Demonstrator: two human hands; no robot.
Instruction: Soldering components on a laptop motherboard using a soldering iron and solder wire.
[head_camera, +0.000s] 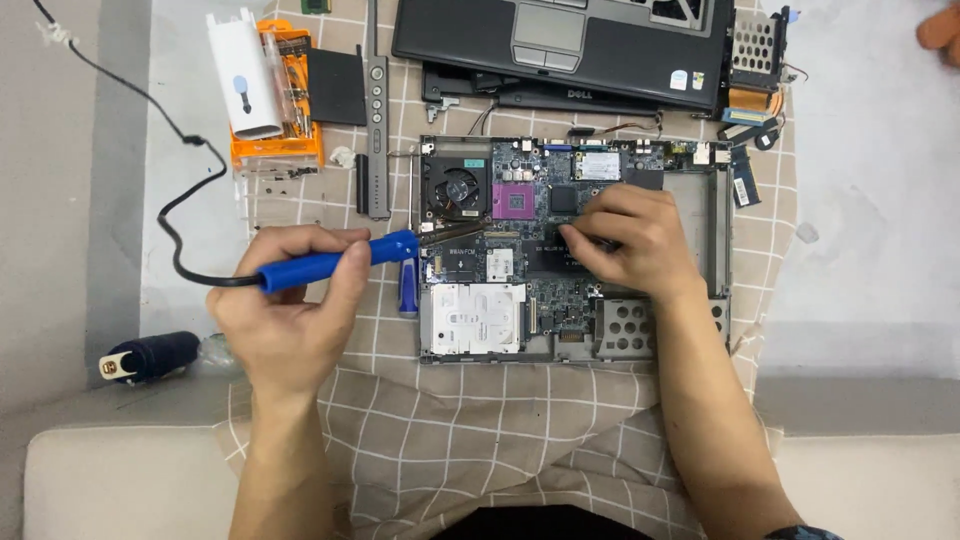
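My left hand (290, 310) grips a blue-handled soldering iron (335, 262) with a black cord; its metal tip reaches onto the left part of an opened laptop base with its bare circuit board (520, 200). My right hand (630, 240) rests on the middle of the board, fingertips pinched at a dark chip area; whether they hold something small I cannot tell. A black fan (457, 188) sits at the board's upper left, a silver drive plate (475, 318) at its lower left.
A checked cloth (450, 440) lies under everything. The laptop's palmrest and keyboard cover (570, 45) lies at the back. An orange tool case (285, 100) with a white container on it stands back left. A dark blue object (150, 357) lies at left.
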